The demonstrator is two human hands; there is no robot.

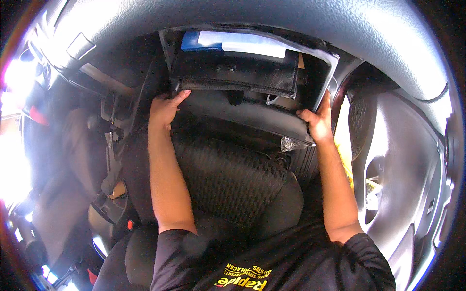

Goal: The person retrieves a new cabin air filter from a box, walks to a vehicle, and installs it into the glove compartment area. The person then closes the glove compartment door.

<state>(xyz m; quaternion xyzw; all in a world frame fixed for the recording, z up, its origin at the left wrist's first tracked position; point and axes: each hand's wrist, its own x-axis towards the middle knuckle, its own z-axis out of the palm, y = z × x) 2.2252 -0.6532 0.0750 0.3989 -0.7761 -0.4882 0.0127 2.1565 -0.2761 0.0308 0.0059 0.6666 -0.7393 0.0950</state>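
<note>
An open black glove box (257, 119) hangs down under the dashboard. At its left edge is my left hand (164, 109), the thumb lying over the rim and the other fingers hidden behind it. Its right side is gripped by my right hand (320, 121), thumb on the front lip and fingers up along the outer wall. Inside lies a black leather document case (233, 75), with a blue and white booklet (247, 44) behind it. A small metal loop (272, 99) shows beside the case.
The grey dashboard (272, 17) curves above the glove box. Below is a dark patterned car seat (228, 179). Crumpled clear plastic (290, 144) sits below the box's right corner. The door panel (403, 155) stands at right, the centre console (109, 208) at left.
</note>
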